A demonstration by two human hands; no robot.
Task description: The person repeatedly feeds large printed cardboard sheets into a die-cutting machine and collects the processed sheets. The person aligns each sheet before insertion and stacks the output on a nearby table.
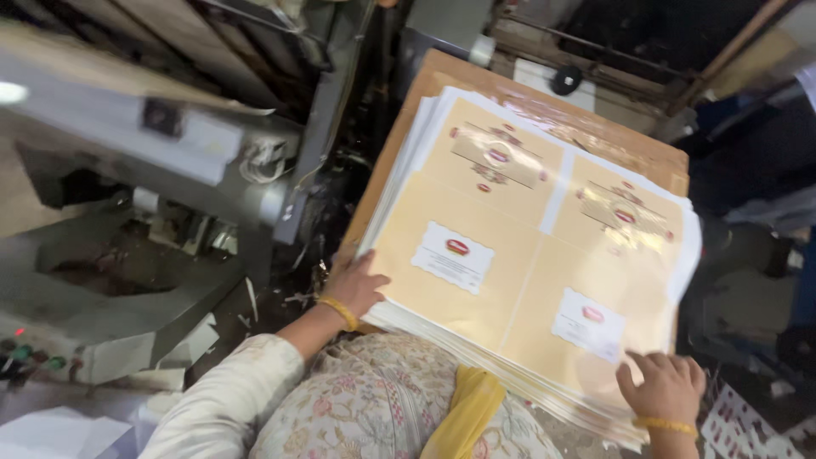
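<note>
A thick stack of large glossy tan printed sheets [527,255] with white borders lies on a brown board [442,76] in front of me. My left hand [361,285] rests on the stack's near left corner, fingers spread flat on the top sheet. My right hand [663,387] presses down on the near right corner, fingers curled over the edge. Both wrists wear yellow bangles. The sheets' near edges are fanned out slightly below my hands.
A grey machine [170,144] with rollers and a panel of coloured buttons [34,353] stands to the left. Paper scraps [280,297] lie on the dark floor between machine and stack. More printed sheets [748,425] lie at the lower right.
</note>
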